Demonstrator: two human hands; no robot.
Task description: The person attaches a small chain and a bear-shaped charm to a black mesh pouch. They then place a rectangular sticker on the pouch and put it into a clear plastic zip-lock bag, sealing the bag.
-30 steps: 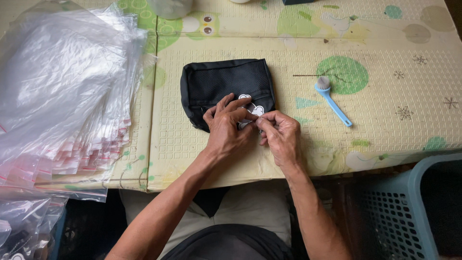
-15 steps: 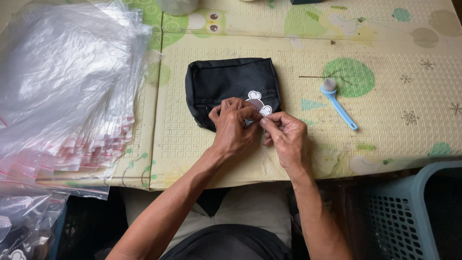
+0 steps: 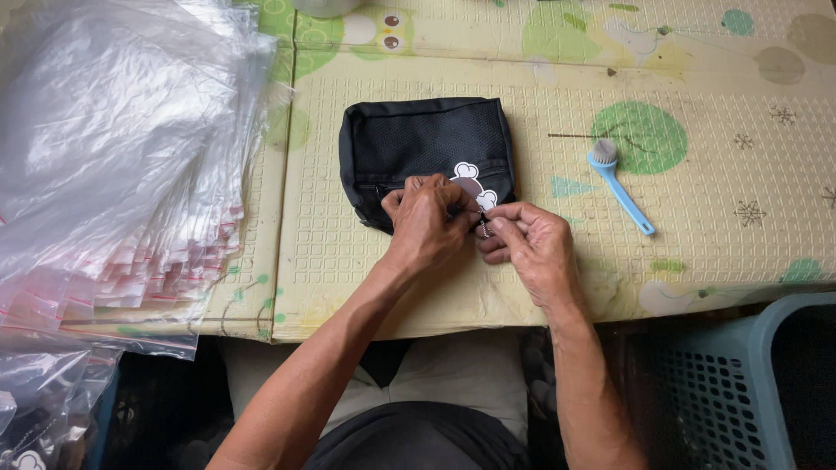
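**Fastening the charm to the pouch**

Well to the left of the black pouch (image 3: 424, 144) lies my stack of clear plastic bags (image 3: 113, 165), fanned over the edge of the patterned mat (image 3: 697, 235). The pouch sits flat in the middle of the mat. My left hand (image 3: 428, 222) rests on its near edge, fingers curled tight and pinching at the zipper area. Touching it, my right hand (image 3: 531, 244) pinches a small metal piece below the white-and-brown tag (image 3: 475, 184), fingertips pressed together. I judge I'm mid-attachment; next calls for a fine, steady pull. Right of the pouch lies a blue brush (image 3: 620, 187), and further right, off the mat, a blue basket (image 3: 749, 383).
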